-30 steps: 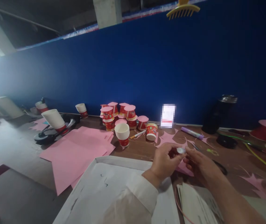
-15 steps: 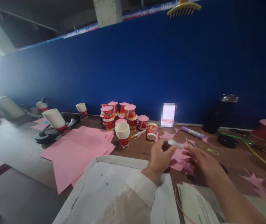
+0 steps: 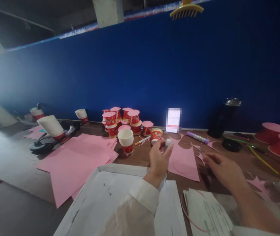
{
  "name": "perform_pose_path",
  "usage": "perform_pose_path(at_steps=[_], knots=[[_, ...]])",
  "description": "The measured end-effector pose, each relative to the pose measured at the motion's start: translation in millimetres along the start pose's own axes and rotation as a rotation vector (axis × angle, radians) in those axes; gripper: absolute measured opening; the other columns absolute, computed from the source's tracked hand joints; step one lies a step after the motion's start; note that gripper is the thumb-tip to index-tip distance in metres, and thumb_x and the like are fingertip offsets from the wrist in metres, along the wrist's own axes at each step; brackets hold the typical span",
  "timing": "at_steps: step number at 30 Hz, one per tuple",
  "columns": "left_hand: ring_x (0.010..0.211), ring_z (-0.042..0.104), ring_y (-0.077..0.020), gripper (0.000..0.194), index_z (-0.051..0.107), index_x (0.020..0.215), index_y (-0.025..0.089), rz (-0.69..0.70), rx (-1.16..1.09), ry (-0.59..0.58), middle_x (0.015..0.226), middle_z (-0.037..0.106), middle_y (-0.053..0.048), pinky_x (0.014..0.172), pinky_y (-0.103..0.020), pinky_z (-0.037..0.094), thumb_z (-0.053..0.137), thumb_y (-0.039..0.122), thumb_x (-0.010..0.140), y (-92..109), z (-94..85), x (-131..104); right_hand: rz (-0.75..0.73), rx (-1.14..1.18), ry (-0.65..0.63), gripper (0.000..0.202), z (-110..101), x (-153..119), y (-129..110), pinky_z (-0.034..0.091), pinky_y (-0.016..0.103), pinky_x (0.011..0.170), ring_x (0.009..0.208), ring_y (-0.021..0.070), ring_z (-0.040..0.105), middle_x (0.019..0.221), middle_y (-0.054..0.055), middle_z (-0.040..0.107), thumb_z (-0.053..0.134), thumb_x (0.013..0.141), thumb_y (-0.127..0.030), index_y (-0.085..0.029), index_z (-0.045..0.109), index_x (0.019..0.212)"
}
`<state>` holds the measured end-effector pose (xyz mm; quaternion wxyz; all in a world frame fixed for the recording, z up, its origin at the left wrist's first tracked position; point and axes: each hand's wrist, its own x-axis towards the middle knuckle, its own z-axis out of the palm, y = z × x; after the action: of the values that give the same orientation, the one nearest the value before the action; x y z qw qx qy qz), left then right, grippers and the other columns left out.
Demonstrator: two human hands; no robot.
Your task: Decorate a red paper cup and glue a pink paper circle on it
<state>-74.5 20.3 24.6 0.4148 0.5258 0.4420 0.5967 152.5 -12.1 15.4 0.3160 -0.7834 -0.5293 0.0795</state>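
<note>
My left hand (image 3: 159,160) is closed around a small white-capped tube (image 3: 168,143), held upright above the table; its lower part is hidden by my fingers. To the right, my right hand (image 3: 225,170) reaches low, its thumb and fingers pinched at the end of a thin grey tool (image 3: 200,150) whose kind I cannot make out. Between the hands lies a pink paper sheet (image 3: 185,160) with rounded cutouts along its top edge and a faint circle on it. A red patterned paper cup (image 3: 156,135) stands upside down just beyond my left hand.
Red cups with pink paper tops (image 3: 110,120) stand stacked at the back. Nearer are stacked paper cups (image 3: 125,141), pink sheets (image 3: 78,160) and a white box lid (image 3: 120,183). A lit phone (image 3: 173,120), purple marker (image 3: 197,137) and black flask (image 3: 222,118) line the back.
My left hand has drawn back left and tilted the tube upright. My right hand has moved away from it, down to the thin grey tool. The view has shifted slightly right.
</note>
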Motion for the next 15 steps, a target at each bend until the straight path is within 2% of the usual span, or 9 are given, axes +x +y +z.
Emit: perform_pose_path(at_steps=[4,8,11,15], knots=[[0.097,0.068,-0.0192,0.028,0.074,0.107,0.017,-0.01,-0.031,-0.074,0.104,0.075,-0.007,0.092,-0.031,0.05,0.074,0.033,0.084,-8,1.4,0,0.105,0.077,-0.067,0.037,-6,-3,-10,0.049,0.04,0.071,0.072,0.0301,0.069,0.071,0.006,0.075,0.052,0.074,-0.054,-0.027,0.075,0.084],[0.097,0.065,-0.0206,0.026,0.079,0.104,0.019,0.029,0.072,-0.066,0.102,0.072,-0.007,0.093,-0.034,0.049,0.077,0.031,0.082,-9,2.5,1,0.03,0.088,-0.034,0.043,-4,-4,-9,0.049,0.041,0.07,0.074,0.0314,0.07,0.074,0.007,0.076,0.05,0.073,-0.059,-0.025,0.075,0.085],[0.086,0.061,-0.0172,0.021,0.081,0.097,0.019,0.062,0.104,-0.058,0.09,0.067,-0.005,0.085,-0.03,0.049,0.078,0.029,0.079,-8,3.0,1,-0.012,0.087,-0.022,0.049,1,-3,-6,0.05,0.044,0.073,0.08,0.0339,0.071,0.081,0.009,0.078,0.049,0.073,-0.063,-0.025,0.076,0.087],[0.073,0.056,-0.0125,0.017,0.081,0.091,0.018,0.006,0.015,-0.138,0.079,0.062,0.0,0.072,-0.026,0.048,0.079,0.029,0.078,-10,6.5,-1,0.002,0.166,-0.075,0.047,7,-4,-4,0.052,0.044,0.077,0.085,0.0335,0.073,0.088,0.008,0.079,0.053,0.073,-0.062,-0.025,0.076,0.089]])
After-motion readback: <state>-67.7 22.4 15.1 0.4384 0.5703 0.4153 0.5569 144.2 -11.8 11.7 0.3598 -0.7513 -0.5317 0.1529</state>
